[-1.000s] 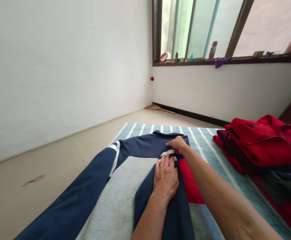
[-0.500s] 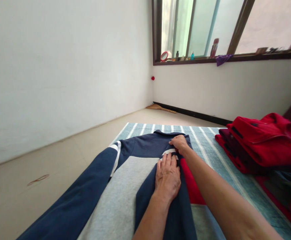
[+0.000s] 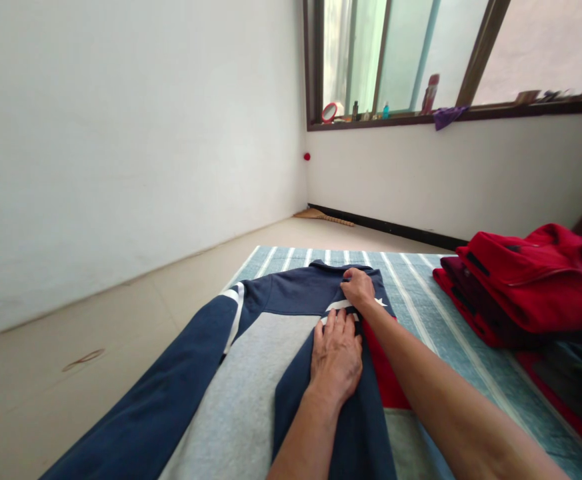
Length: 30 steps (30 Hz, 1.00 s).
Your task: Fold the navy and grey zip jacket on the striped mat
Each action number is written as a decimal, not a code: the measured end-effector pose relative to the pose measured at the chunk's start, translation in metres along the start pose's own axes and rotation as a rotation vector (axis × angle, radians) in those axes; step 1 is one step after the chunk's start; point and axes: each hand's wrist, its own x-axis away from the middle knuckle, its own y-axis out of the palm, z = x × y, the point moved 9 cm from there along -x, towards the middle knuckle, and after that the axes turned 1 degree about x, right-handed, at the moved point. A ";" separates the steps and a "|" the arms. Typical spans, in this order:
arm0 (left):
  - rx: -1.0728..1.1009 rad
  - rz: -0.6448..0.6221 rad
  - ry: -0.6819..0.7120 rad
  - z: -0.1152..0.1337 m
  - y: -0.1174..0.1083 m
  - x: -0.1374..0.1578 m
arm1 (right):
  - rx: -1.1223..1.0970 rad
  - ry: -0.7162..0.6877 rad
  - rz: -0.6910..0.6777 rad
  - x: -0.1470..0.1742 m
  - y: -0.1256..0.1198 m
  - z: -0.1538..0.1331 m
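Beside us on the left rises a white wall (image 3: 135,133), with the pale floor (image 3: 135,340) along its foot. A brown-framed window (image 3: 405,53) sits at the upper right. In front of us a blue-green sheet with white stripes (image 3: 411,287) carries the jacket (image 3: 235,380), spread with its collar away from us. One dark blue sleeve (image 3: 293,383) lies folded over the grey front; the other sleeve (image 3: 165,380) reaches out to the lower left. On the sheet at our right stands a pile of clothes (image 3: 545,280), red on top.

Our left hand (image 3: 337,357) rests on the folded sleeve, palm down, fingers straight. Our right hand (image 3: 359,287) touches the jacket near the collar, fingers curled; we cannot tell whether they pinch the cloth.

A broom (image 3: 315,214) lies in the far corner. The windowsill bears a purple rag (image 3: 448,117), a bottle (image 3: 430,95) and a red-rimmed mirror (image 3: 329,113). Smallest is a red ball (image 3: 307,157) at the wall corner.
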 end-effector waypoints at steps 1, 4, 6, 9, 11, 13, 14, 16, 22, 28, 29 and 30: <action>0.004 0.003 0.002 0.000 0.000 0.000 | 0.039 -0.033 0.002 0.002 -0.003 -0.005; 0.016 0.018 0.007 0.000 0.000 0.001 | 0.143 -0.167 0.002 0.014 -0.010 -0.022; 0.027 0.028 0.009 0.000 0.000 0.000 | 0.193 -0.282 -0.002 0.026 -0.012 -0.033; 0.035 0.041 0.015 0.001 0.000 0.000 | 0.241 -0.446 -0.049 0.042 -0.008 -0.040; 0.018 0.047 0.022 0.001 0.000 0.000 | 0.259 -0.511 -0.090 0.048 -0.002 -0.036; -0.010 0.045 0.023 0.001 0.001 0.000 | 0.265 -0.536 -0.106 0.048 0.003 -0.030; -0.023 0.043 0.022 0.001 0.002 0.000 | 0.263 -0.541 -0.105 0.047 0.004 -0.027; -0.038 0.039 0.018 0.001 0.002 0.000 | 0.252 -0.546 -0.093 0.045 0.007 -0.022; -0.050 0.034 0.015 0.001 0.003 -0.001 | 0.204 -0.536 -0.063 0.042 0.010 -0.018; -0.036 -0.037 0.004 0.002 0.002 -0.001 | 0.148 -0.522 -0.044 0.043 0.007 -0.017; -0.033 -0.053 0.004 0.002 0.003 -0.001 | 0.140 -0.518 -0.043 0.043 0.007 -0.016; -0.032 -0.065 0.006 0.002 0.003 -0.001 | 0.133 -0.513 -0.043 0.043 0.007 -0.016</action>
